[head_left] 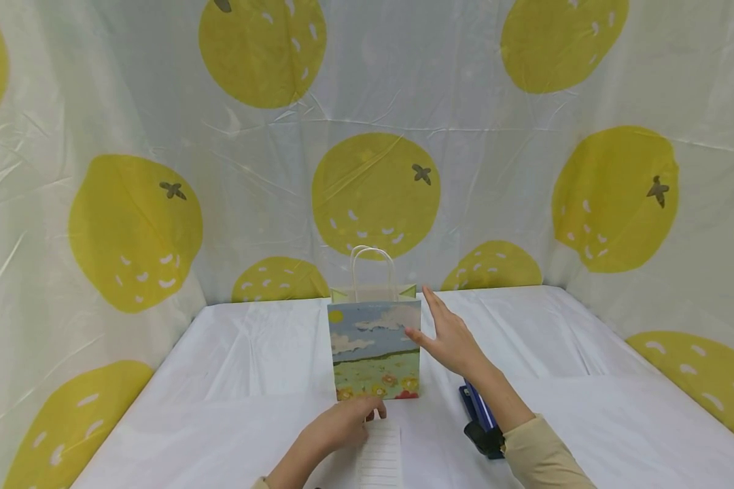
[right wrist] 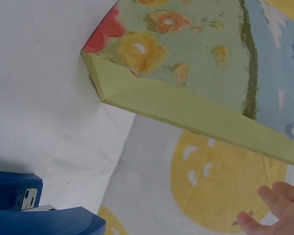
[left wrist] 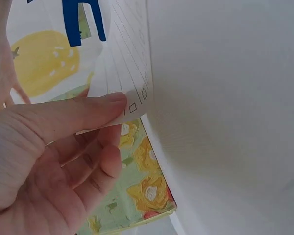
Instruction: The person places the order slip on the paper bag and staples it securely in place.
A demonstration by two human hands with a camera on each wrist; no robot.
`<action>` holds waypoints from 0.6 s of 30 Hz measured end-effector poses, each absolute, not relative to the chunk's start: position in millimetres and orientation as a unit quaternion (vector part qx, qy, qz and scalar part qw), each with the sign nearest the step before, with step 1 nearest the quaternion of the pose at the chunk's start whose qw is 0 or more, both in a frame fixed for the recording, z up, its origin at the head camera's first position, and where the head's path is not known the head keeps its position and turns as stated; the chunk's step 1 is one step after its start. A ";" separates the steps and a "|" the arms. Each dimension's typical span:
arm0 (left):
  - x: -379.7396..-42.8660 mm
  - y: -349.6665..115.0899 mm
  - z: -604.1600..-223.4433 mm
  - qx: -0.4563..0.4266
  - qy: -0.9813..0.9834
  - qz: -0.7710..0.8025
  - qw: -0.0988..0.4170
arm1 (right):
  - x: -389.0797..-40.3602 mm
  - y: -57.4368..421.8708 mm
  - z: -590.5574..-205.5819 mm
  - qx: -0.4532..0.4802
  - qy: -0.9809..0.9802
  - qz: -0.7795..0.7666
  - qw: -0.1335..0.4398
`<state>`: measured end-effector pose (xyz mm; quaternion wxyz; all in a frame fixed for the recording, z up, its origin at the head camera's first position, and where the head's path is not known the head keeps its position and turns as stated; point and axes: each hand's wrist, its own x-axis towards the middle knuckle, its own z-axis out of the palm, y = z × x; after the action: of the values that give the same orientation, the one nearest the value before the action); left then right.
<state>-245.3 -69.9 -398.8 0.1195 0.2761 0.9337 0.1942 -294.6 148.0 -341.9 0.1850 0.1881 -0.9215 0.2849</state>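
Where fruit-print curtains (head_left: 373,102) walled a white-covered bench (head_left: 269,356), a paper bag (head_left: 376,346) stood centrally; at its six o'clock, the left hand (head_left: 340,424) pinched a lined sheet (head_left: 382,458), near end cut off; at three o'clock, the right hand (head_left: 455,343) held its fingers outspread, contact unclear.

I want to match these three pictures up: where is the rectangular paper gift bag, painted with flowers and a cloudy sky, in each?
Head: the painted paper gift bag stands upright, just below the picture's middle.
Left wrist: the bag shows partly at lower centre, beyond the left hand.
Right wrist: the bag slants across the upper right.
Shared landmark: red painted flowers at one bottom corner.
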 end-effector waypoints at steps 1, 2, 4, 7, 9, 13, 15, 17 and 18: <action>-245.9 -69.9 -398.8 0.274 0.933 0.201 0.120 | -294.6 148.0 -341.6 0.187 -0.921 0.288 0.183; -246.1 -70.1 -399.0 0.273 0.932 0.207 0.116 | -294.4 148.0 -341.3 0.186 -0.921 0.290 0.181; -246.3 -70.5 -399.1 0.274 0.933 0.210 0.103 | -294.6 148.2 -341.1 0.184 -0.921 0.296 0.176; -246.6 -70.9 -398.3 0.276 0.937 0.200 0.074 | -295.3 148.5 -341.1 0.184 -0.919 0.303 0.170; -247.2 -71.3 -397.4 0.279 0.940 0.190 0.054 | -295.7 148.5 -341.2 0.183 -0.919 0.309 0.164; -249.7 -72.7 -396.0 0.298 0.938 0.175 -0.004 | -296.3 148.5 -340.9 0.180 -0.915 0.331 0.142; -251.5 -73.7 -395.2 0.303 0.935 0.184 -0.027 | -296.9 148.7 -340.5 0.176 -0.913 0.344 0.129; -253.4 -74.8 -394.0 0.301 0.932 0.198 -0.045 | -297.6 148.7 -339.7 0.175 -0.910 0.355 0.119; -254.4 -75.2 -393.4 0.298 0.930 0.208 -0.052 | -297.8 148.5 -339.3 0.175 -0.909 0.360 0.116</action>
<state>-254.4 -75.2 -393.4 -0.0522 0.2980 0.9302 0.2080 -297.8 148.5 -339.3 0.1156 0.1748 -0.9089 0.3605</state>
